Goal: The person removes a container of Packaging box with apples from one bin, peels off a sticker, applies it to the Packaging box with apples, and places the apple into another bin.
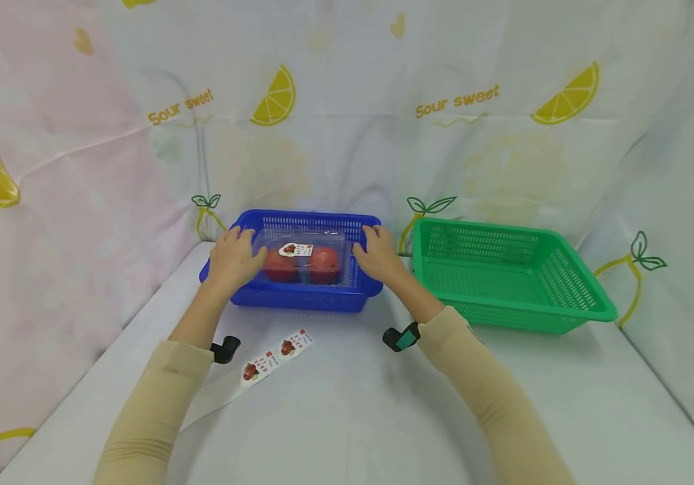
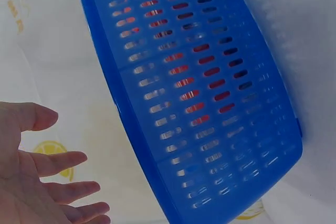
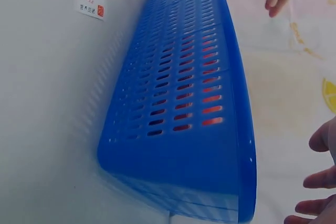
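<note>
A clear plastic fruit box [image 1: 303,266] sits inside the blue basket [image 1: 298,296]. Two red round fruits [image 1: 325,264] show through it, and a white sticker with a red fruit picture [image 1: 296,250] is on its lid. My left hand [image 1: 236,259] is over the basket's left side, fingers spread. On the opposite side my right hand [image 1: 382,256] is near the rim, with nothing in it. Both wrist views show loose, parted fingers, the left hand [image 2: 50,174] and the right hand [image 3: 321,182] each apart from the basket wall.
To the right stands a green basket [image 1: 505,310] with slotted walls. A strip of fruit stickers [image 1: 276,357] on pale backing lies on the white table [image 1: 347,417] in front of the blue basket. Behind hangs a lemon-print cloth [image 1: 347,148].
</note>
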Demonstrator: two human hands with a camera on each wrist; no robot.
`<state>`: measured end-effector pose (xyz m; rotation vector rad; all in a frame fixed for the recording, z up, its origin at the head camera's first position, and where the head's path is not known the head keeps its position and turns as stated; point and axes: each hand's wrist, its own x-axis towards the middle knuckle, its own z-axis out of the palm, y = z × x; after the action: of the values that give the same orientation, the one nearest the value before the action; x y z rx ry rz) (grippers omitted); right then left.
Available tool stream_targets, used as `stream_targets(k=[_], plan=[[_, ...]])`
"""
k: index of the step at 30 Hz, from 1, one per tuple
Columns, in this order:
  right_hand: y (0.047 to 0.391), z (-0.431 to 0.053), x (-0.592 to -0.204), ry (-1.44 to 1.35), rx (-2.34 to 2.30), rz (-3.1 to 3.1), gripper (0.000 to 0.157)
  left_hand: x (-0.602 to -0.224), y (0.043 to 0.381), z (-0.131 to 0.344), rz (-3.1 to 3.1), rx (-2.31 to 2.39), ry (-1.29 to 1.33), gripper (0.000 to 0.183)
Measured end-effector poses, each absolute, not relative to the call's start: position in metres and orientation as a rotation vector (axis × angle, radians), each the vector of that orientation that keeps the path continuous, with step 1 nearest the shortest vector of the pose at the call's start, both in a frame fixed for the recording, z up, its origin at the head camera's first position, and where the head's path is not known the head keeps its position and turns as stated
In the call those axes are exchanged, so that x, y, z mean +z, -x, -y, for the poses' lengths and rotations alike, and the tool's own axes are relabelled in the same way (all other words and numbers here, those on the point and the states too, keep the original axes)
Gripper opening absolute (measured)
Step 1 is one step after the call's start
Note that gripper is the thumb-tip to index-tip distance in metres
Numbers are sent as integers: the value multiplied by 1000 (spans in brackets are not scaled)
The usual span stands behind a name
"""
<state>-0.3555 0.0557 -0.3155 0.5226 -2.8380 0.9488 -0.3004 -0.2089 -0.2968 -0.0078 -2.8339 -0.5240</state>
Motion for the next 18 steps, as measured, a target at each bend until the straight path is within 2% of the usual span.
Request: stream_targets(k=[18], plan=[[327, -103, -332, -479, 826, 2735, 53, -326, 279, 182, 2803, -496, 97, 58]])
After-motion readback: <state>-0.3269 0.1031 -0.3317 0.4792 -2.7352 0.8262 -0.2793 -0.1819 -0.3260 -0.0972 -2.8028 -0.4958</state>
